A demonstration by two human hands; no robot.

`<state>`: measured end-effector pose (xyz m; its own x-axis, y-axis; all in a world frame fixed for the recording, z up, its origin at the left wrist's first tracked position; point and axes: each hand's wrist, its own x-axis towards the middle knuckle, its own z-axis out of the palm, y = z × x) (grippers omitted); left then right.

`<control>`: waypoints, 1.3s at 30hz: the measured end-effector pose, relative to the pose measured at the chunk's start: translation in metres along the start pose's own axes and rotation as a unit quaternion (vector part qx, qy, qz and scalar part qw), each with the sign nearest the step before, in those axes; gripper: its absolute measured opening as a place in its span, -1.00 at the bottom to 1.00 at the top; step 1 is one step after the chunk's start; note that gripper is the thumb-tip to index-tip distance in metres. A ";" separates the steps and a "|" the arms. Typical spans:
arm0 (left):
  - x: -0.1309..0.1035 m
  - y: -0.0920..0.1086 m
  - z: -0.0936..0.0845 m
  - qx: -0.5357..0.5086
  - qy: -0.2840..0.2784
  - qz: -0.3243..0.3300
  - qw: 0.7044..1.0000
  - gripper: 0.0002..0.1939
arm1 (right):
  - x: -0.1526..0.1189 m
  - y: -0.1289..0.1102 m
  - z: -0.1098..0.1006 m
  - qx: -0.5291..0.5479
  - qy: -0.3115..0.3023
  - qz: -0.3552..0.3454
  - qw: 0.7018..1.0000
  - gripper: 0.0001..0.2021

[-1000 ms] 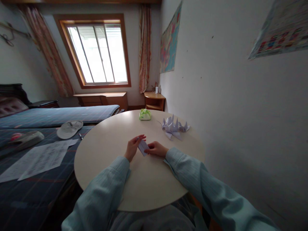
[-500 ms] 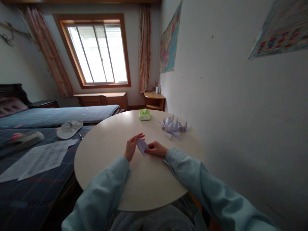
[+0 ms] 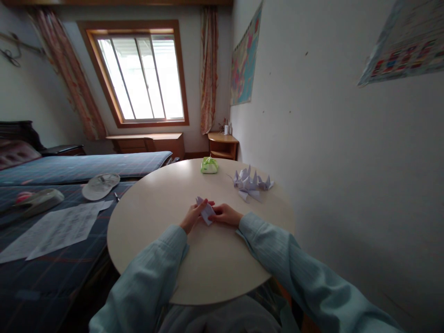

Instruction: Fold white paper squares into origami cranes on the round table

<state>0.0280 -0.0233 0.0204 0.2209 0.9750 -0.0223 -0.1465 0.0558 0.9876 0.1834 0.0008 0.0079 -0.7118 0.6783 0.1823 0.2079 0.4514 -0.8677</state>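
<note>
A small folded piece of white paper (image 3: 207, 213) is held between both hands, just above the middle of the table. My left hand (image 3: 194, 216) grips its left side, with the thumb laid over the paper. On its right edge, my right hand (image 3: 225, 215) pinches it between thumb and fingers. A pointed tip of the paper sticks up past my left thumb. Farther back to the right lie several folded paper cranes (image 3: 250, 180) in a cluster, their wings and points raised.
The round cream table (image 3: 149, 208) carries a green-and-white tissue pack (image 3: 209, 165) at its far edge. To the left, a bed (image 3: 86, 252) holds printed sheets (image 3: 58, 229), a light cap (image 3: 100, 186) and a pen (image 3: 116, 197). A white wall (image 3: 333, 162) runs along the right.
My left hand has shifted slightly down and right, its thumb now pressing across the paper, and a tip of the paper shows above it. My right hand stays in place.
</note>
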 end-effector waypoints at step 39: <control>0.008 -0.006 -0.004 -0.077 -0.045 0.001 0.996 -0.51 | 0.002 -0.003 0.003 -0.149 0.131 -0.040 0.979 -0.69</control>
<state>0.0270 -0.0151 0.0135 0.3045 0.9525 0.0005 -0.2919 0.0928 0.9519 0.1800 -0.0010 0.0096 -0.5448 0.7423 0.3902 0.3736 0.6314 -0.6795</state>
